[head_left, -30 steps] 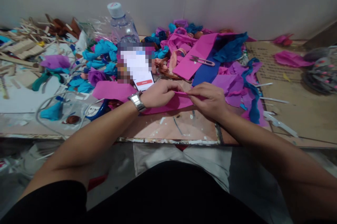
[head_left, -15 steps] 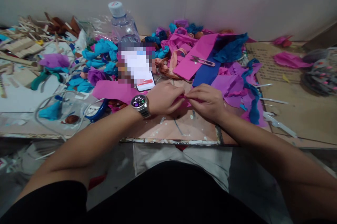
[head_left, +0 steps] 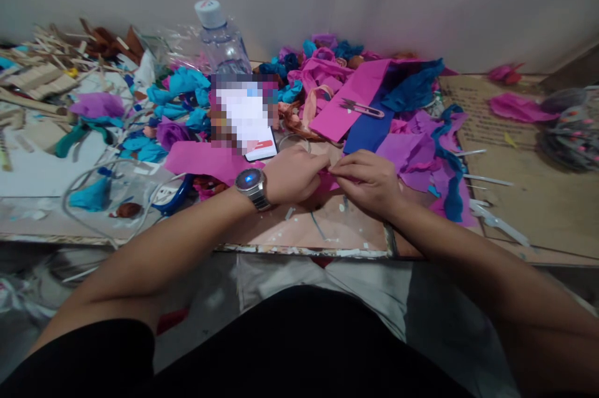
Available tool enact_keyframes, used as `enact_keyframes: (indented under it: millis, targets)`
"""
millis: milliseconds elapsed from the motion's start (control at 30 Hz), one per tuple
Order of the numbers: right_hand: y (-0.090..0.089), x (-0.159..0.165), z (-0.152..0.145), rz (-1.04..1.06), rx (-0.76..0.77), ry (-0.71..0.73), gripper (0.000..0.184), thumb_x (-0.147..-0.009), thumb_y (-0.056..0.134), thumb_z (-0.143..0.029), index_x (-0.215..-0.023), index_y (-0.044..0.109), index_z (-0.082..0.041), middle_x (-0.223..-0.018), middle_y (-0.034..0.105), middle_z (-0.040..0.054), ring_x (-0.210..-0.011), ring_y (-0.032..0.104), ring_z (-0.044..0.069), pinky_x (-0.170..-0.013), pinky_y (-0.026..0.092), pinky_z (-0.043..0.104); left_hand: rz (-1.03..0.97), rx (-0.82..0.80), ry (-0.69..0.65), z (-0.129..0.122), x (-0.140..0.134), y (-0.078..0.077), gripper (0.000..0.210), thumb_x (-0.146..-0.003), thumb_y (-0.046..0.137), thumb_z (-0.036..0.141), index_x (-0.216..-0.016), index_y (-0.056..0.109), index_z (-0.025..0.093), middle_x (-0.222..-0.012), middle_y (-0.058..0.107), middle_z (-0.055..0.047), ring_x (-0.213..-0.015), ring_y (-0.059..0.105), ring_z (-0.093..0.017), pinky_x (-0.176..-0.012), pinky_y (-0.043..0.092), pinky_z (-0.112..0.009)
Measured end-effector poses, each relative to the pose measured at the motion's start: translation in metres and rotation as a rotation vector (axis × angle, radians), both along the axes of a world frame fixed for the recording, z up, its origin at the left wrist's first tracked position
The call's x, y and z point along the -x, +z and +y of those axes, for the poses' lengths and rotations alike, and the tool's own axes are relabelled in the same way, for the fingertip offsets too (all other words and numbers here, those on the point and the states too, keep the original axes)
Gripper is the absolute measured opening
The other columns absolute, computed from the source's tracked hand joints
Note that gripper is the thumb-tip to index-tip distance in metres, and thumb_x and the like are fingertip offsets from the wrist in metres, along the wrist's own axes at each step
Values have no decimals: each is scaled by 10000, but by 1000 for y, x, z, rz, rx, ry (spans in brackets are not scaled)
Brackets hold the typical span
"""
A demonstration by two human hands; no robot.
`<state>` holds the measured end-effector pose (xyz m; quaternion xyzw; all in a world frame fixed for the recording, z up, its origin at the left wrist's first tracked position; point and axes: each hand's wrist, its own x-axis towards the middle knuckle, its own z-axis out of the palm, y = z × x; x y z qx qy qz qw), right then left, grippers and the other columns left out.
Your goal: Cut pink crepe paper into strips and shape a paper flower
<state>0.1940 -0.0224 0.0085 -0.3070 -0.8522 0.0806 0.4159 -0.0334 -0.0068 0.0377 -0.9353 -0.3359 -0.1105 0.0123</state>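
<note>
A piece of pink crepe paper (head_left: 330,182) is pinched between my two hands above the work board, largely covered by my fingers. My left hand (head_left: 296,174), with a watch (head_left: 250,182) on its wrist, has its fingers closed on the paper's left side. My right hand (head_left: 367,178) grips it from the right, thumb and fingertips pressed together. Behind my hands lie a folded pink sheet (head_left: 339,112), a dark blue sheet (head_left: 367,131) and thread snips (head_left: 362,107) resting across them. A lit phone (head_left: 262,147) is just beyond my left hand.
A water bottle (head_left: 224,48) stands behind the phone. Crumpled blue paper (head_left: 187,83) and wooden pieces (head_left: 40,80) are heaped to the left, near green-handled pliers (head_left: 72,141). On the right are white scissors (head_left: 498,222), cardboard (head_left: 524,198) and a bowl of pins (head_left: 571,136).
My left fingers have shifted slightly on the pink paper, the index finger now reaching further over it. The watch face has changed its display. My right hand has hardly moved.
</note>
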Motion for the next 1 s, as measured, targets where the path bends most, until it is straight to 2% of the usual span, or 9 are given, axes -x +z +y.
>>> enact_keyframes:
  millis: [200,333,433,600,1000]
  targets:
    - [0,1,-1,8,5,-7,161,-959,696,-195,-1028,824,-264,-981,818,53,-908,752,215,-821,601,385,-60,99,-43,-1,2,2,248,-921,484,289,-1029,667,161,-792,698,-82,-732,639,-241,-698,419,-378]
    - [1,1,-2,23,-22,-3,151,-957,705,-192,-1042,808,-261,-971,822,43,-909,763,214,-822,603,382,-115,130,-65,-1,2,3,335,-1031,387,375,-1011,645,162,-794,689,-77,-727,629,-232,-691,395,-376]
    - [3,2,-3,23,-32,1,160,-955,697,-174,-1050,797,-256,-972,829,40,-923,772,217,-825,597,380,-131,121,-59,-1,1,1,366,-1071,325,355,-1000,630,166,-791,683,-75,-722,618,-228,-689,370,-378]
    - [4,1,-4,-2,-3,-33,123,-950,709,-190,-1029,785,-247,-956,835,38,-911,782,222,-807,569,374,-123,121,-37,-1,0,1,314,-1060,351,306,-1012,628,166,-789,681,-73,-718,606,-232,-673,334,-384]
    - [8,2,-5,-51,-22,-71,68,-950,726,-210,-996,776,-214,-930,830,53,-864,767,226,-768,515,365,-152,146,-13,-2,-1,2,302,-1055,379,300,-996,643,166,-821,703,-72,-738,615,-224,-701,368,-373]
